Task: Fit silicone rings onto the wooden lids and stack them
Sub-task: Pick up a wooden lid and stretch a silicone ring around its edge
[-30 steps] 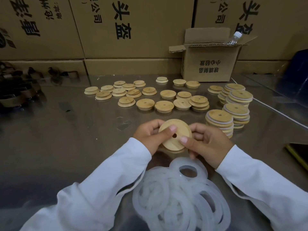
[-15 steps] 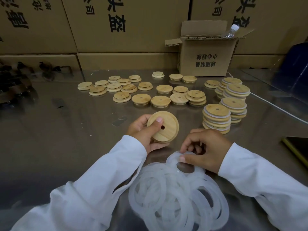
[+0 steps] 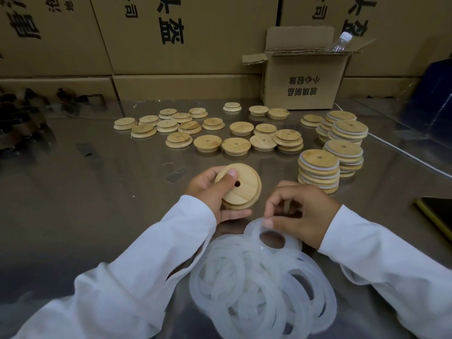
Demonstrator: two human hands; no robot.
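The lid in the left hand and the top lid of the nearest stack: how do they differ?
The held lid is bare, no ring on it; the stack's top lid has a white ring round its edge. The held lid stands tilted in the left hand; the top lid lies flat. Both are round, of light wood, with a small hole in the middle.

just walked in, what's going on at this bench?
A person in white sleeves is fitting silicone rings onto wooden lids. The left hand holds a bare lid tilted off the table, thumb on its face. The right hand pinches the top ring of the ring pile in front. Ringed lids sit in stacks to the right; loose bare lids lie further back.
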